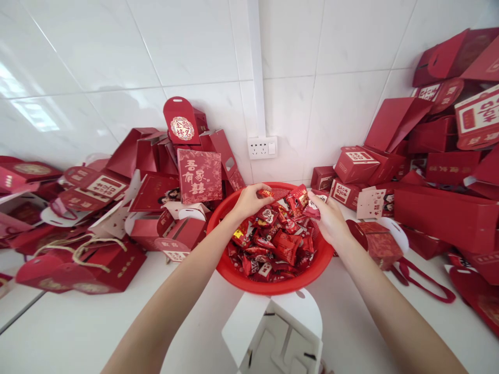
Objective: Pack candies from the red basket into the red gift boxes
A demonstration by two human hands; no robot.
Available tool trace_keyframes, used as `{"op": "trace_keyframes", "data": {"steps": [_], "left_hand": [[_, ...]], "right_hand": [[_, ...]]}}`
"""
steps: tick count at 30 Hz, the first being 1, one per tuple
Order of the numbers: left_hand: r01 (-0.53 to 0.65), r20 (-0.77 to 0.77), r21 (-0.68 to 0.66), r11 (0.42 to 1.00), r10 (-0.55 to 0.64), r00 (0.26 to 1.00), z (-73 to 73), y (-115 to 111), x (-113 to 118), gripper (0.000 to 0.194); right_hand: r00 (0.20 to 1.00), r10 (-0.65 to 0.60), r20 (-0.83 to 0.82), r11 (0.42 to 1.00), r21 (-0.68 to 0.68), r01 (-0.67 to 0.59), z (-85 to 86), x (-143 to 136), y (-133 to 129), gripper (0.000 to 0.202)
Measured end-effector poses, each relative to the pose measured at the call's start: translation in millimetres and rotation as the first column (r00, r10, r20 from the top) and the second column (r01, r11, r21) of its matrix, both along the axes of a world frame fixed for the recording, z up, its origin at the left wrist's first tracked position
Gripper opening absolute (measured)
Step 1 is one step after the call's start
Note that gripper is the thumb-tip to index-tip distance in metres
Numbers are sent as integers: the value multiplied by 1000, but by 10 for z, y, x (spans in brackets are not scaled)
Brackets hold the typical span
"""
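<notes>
A red plastic basket full of red-wrapped candies stands on the white table against the wall. At its back left rim, my left hand curls its fingers round a small red and orange wrapped candy. My right hand is over the right rim, pinching a dark red wrapped candy between thumb and fingers. Directly in front of the basket is an open gift box with its white inside showing and flaps spread. Only the folded bottom shows in it.
Red gift boxes are piled along the wall on the left, some with rope handles. Another heap of red boxes rises high on the right, with a red ribbon handle in front. A white power socket sits on the tiled wall.
</notes>
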State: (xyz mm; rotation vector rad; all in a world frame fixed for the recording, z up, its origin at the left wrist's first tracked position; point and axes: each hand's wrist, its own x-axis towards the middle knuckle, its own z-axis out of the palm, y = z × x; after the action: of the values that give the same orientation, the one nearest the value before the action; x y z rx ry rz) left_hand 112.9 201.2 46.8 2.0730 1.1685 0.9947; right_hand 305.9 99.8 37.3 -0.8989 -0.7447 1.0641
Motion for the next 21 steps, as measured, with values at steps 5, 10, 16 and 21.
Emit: {"op": "trace_keyframes", "data": {"steps": [5, 10, 16, 21], "left_hand": [[8, -13, -63, 998, -9, 1000, 1, -32, 5, 44], [-2, -18, -41, 999, 1, 1000, -3, -25, 3, 34], [39, -28, 4, 999, -38, 999, -28, -5, 8, 36], [39, -31, 40, 998, -38, 999, -60, 49, 20, 29]], "right_hand": [[1000, 12, -27, 1000, 11, -12, 14, -7, -14, 40], [999, 17, -28, 1000, 15, -17, 19, 0, -20, 39], [1000, 5, -19, 1000, 22, -5, 18, -8, -19, 40], [1000, 16, -23, 1000, 23, -16, 24, -12, -25, 40]]}}
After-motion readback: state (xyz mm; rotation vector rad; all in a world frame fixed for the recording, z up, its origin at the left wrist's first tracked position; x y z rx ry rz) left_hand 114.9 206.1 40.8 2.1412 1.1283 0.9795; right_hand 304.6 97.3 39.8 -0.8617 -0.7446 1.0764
